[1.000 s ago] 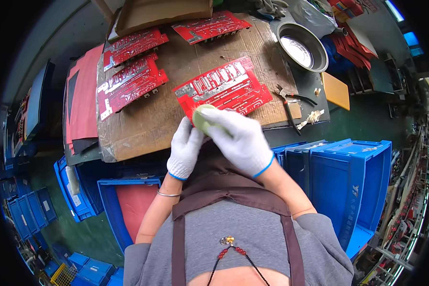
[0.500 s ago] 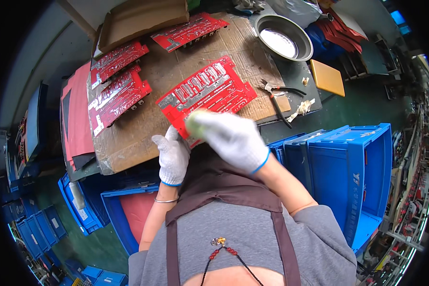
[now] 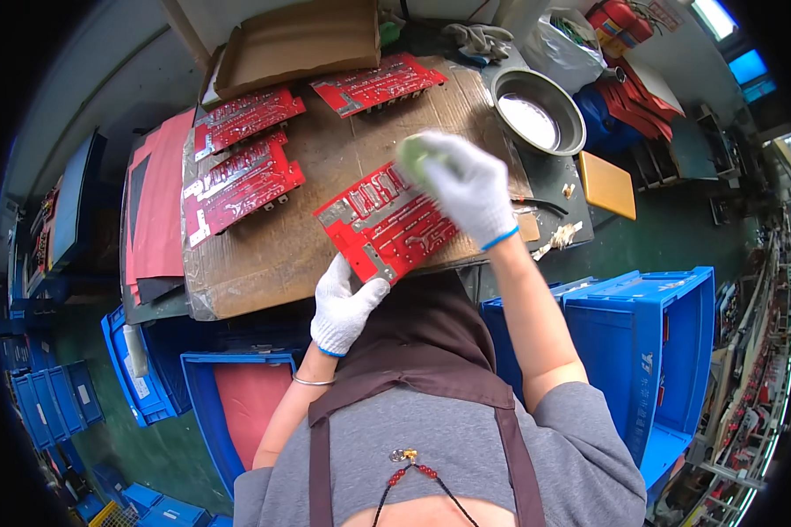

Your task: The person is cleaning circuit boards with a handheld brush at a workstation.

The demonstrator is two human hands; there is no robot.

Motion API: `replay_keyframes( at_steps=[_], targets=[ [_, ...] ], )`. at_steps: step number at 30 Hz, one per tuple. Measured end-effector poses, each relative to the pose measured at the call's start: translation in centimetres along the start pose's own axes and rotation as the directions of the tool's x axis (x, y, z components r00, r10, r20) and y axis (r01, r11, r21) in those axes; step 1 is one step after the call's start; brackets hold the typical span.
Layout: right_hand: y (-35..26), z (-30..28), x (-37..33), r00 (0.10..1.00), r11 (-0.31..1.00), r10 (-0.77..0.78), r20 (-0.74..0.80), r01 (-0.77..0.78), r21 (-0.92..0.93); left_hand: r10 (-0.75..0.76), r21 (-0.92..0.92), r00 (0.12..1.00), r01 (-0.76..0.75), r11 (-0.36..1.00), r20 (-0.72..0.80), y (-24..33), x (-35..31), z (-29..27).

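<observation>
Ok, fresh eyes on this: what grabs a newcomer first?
Probably the bright red board in the middle, its near left corner in the gloved left hand, with the gloved right hand holding a blurred green pad at its far right end. Next, three more red boards toward the left and far edges of the cardboard. Then the round metal bowl just right of the cardboard.

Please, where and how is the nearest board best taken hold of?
Probably take the board by its short left edge, coming from the near left: that edge faces the left grip, while the right grip covers its far right part.
</observation>
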State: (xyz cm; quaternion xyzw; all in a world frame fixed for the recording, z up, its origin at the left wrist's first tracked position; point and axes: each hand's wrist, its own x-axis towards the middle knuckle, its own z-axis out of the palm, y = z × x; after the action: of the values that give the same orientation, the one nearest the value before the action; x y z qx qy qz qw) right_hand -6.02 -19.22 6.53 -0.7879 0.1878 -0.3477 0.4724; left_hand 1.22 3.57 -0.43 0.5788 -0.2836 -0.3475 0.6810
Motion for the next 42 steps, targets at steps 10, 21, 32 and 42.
replay_keyframes(
  at_steps=[10, 21, 32, 42],
  targets=[
    [-4.9, 7.3, 0.0, 0.902, 0.969, -0.244, 0.356, 0.237, 0.063, -0.079, 0.031, 0.997, 0.079, 0.996, 0.011, 0.2, -0.5, -0.7],
    [-4.0, 4.9, -3.2, 0.986, 0.998, 0.003, 0.164, 0.007, -0.063, -0.139, -0.223, 0.990, 0.136, 0.965, 0.001, 0.9, 0.0, -0.8],
    [-5.4, 5.8, -2.6, 0.878, 0.889, -0.182, 0.443, 0.339, -0.308, -0.102, -0.345, 0.995, 0.095, 0.934, -0.003, 0.0, 0.0, -1.1],
    [2.7, -1.9, 3.5, 0.997, 0.937, -0.074, -0.036, 0.057, -0.344, -0.084, -0.138, 0.996, 0.084, 0.987, 0.004, 0.3, 0.3, -0.9]
  ],
)
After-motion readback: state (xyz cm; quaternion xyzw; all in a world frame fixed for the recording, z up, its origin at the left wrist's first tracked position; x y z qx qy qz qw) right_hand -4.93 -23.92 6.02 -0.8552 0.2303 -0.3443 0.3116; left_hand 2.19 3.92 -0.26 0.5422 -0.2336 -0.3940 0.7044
